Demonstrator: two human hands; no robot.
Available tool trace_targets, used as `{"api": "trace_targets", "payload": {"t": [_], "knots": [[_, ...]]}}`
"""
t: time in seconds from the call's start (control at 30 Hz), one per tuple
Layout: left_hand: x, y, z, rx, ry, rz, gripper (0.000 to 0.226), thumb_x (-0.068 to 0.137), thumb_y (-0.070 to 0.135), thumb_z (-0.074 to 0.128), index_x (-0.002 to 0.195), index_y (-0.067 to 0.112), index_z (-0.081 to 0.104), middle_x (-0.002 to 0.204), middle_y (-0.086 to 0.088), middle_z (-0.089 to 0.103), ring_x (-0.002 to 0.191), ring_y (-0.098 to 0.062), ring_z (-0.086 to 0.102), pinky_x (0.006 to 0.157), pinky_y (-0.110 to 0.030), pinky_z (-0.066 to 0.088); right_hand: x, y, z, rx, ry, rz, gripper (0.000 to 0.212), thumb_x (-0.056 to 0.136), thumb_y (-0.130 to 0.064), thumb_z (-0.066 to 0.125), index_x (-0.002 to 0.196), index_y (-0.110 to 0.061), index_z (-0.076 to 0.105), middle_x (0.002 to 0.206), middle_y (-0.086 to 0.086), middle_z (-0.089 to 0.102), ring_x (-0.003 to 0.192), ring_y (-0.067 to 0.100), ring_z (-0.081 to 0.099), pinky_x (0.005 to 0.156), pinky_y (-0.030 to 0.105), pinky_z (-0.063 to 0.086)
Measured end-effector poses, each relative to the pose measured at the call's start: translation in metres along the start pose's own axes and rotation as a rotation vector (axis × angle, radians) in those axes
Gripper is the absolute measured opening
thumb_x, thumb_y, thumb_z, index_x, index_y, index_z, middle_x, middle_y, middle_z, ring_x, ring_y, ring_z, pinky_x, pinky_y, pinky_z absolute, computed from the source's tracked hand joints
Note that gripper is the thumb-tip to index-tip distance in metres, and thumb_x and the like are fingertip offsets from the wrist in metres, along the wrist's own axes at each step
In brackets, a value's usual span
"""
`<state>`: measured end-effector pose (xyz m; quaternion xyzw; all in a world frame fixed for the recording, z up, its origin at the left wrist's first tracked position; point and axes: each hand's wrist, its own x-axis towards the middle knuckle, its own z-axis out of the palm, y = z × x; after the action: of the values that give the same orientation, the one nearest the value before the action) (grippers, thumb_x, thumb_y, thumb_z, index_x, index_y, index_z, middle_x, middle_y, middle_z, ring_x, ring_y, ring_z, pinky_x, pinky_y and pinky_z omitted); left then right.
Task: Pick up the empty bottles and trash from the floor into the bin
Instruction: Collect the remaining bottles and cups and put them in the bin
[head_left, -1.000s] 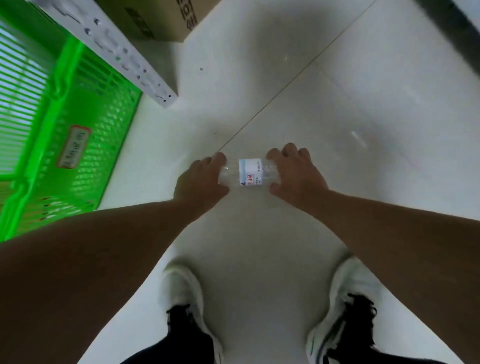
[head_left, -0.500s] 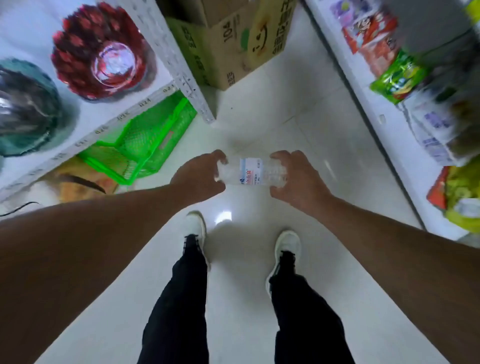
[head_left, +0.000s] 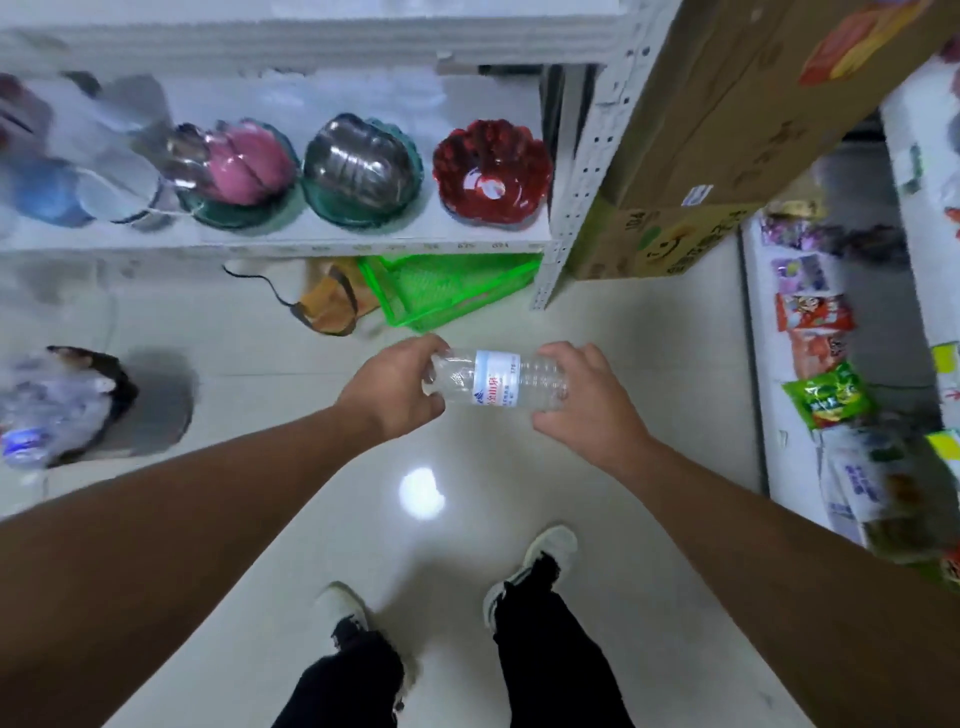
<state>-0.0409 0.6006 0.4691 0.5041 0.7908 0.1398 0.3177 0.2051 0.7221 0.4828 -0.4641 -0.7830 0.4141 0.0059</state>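
Bottle: clear plastic bottle (head_left: 498, 383), empty-looking, white and blue label around the middle, lying sideways in the air above the floor (head_left: 311, 519), held between both hands.
Left hand: left hand (head_left: 397, 387) wrapped around the left end of the bottle, fingers curled over the top, thumb under.
Right hand: right hand (head_left: 584, 397) cupped on the right end of the bottle, fingers curled around it, thumb near the bottom.
Bin: dark bin (head_left: 156, 410) at the far left on the floor, well apart from the bottle, with clear plastic stuff (head_left: 47, 410) inside; blurry.
Shelf: white shelf (head_left: 291, 234) far ahead with a red bowl (head_left: 491, 174), a silver bowl (head_left: 361, 169) and a pink one (head_left: 244, 166) on it.
Under the shelf: green basket (head_left: 452, 286) on the floor, a brown thing just beside it on the left.
Boxes: cardboard boxes (head_left: 727, 130) at the far right.
Right side: snack packs (head_left: 826, 395) on a white rack.
Near: two white shoes (head_left: 550, 545) and black pants.
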Motion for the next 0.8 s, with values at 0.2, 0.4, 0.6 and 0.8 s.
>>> {"api": "trace_targets", "payload": {"t": [0.2, 0.4, 0.6, 0.8], "knots": [[-0.112, -0.134, -0.029, -0.158, 0.171, -0.211, 0.062, 0.081, 0.009, 0.079, 0.138, 0.026, 0.059, 0.125, 0.0, 0.05, 0.086, -0.008, 0.054, 0.088, -0.03, 0.051, 0.006, -0.099, 0.128, -0.04, -0.166, -0.187, 0.076, 0.069, -0.022, 0.084, 0.139, -0.036, 0.058, 0.122, -0.002, 0.047, 0.084, 0.025, 0.068, 0.086, 0.049, 0.061], [-0.25, -0.295, -0.063, -0.271, 0.29, -0.431, 0.062, 0.082, 0.006, 0.076, 0.138, 0.027, 0.058, 0.129, 0.001, 0.046, 0.098, -0.017, 0.061, 0.093, -0.034, 0.054, -0.008, -0.212, 0.297, -0.085, -0.351, -0.332, 0.076, 0.072, -0.028, 0.088, 0.134, -0.05, 0.052, 0.118, -0.013, 0.047, 0.089, 0.011, 0.067, 0.088, 0.045, 0.061], [-0.355, -0.415, -0.102, -0.309, 0.395, -0.541, 0.07, 0.083, 0.015, 0.081, 0.144, 0.033, 0.053, 0.13, 0.006, 0.045, 0.102, -0.006, 0.052, 0.091, -0.024, 0.048, -0.017, -0.323, 0.421, -0.123, -0.517, -0.435, 0.081, 0.074, -0.029, 0.091, 0.142, -0.044, 0.05, 0.121, -0.017, 0.047, 0.087, 0.008, 0.066, 0.084, 0.033, 0.06], [-0.382, -0.479, -0.146, -0.316, 0.475, -0.649, 0.069, 0.082, 0.017, 0.081, 0.144, 0.031, 0.052, 0.131, 0.005, 0.044, 0.103, -0.014, 0.057, 0.095, -0.032, 0.053, -0.001, -0.402, 0.479, -0.138, -0.61, -0.472, 0.079, 0.074, -0.034, 0.087, 0.139, -0.049, 0.044, 0.12, -0.021, 0.045, 0.091, -0.007, 0.061, 0.072, 0.015, 0.045]]}}
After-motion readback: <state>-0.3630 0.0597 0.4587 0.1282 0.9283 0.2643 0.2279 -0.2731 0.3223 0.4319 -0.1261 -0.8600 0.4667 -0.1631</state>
